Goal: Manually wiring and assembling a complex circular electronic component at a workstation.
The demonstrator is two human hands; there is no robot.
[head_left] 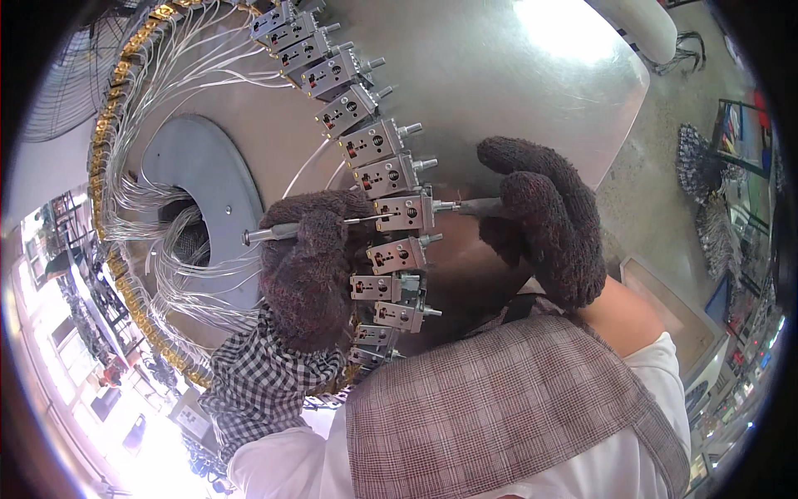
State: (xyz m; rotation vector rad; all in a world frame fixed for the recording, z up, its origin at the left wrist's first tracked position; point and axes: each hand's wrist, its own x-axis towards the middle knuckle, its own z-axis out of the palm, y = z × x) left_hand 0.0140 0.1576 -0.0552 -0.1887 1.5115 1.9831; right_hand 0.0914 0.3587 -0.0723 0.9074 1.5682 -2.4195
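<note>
My left hand [306,274], in a dark knit glove, is closed around a small screwdriver [274,234]. Its thin blade reaches across the slotted face of a metal box-shaped thermostat-like unit [402,214]. From the other side my right hand [555,220], gloved alike, pinches a grey cylindrical tool [480,205] that meets the threaded shaft of the same unit. What that tool's far end looks like is hidden in the glove. Neighbouring units of the same kind [386,176] stand above and below in a curved row, their shafts pointing right.
A ring of brass-coloured terminals [105,137] curves along the left, with many white wires [158,200] running to a hole in a grey round plate [224,179]. A shiny metal tabletop [515,91] spreads at upper right. A fan guard [62,83] is at upper left.
</note>
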